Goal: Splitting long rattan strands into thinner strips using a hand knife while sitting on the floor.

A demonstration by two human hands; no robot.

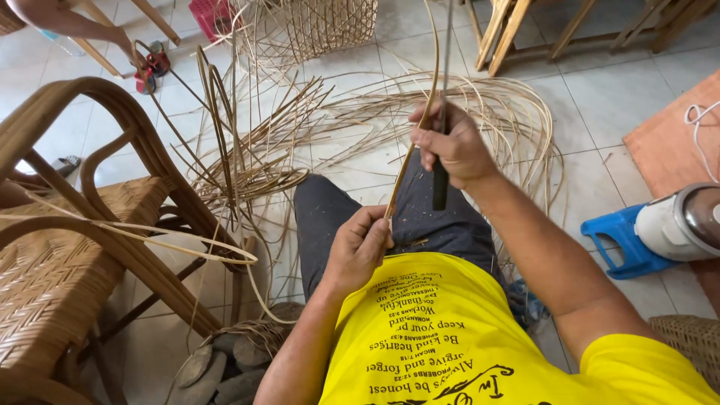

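Observation:
My left hand (360,247) pinches the lower end of a long thin rattan strip (420,120) just above my lap. The strip runs up and away past the top of the view. My right hand (450,146) is closed around a dark-handled knife (440,184), its narrow blade pointing up alongside the strip. The thumb presses the strip against the blade. Below both hands are my dark trousers (420,217) and yellow shirt (435,337).
A rattan chair (82,225) with a woven seat stands at my left. Loose rattan strips (300,127) lie piled on the tiled floor ahead, near an open-weave basket (315,26). A blue-and-white appliance (660,229) sits at right. Another person's leg (67,22) shows at top left.

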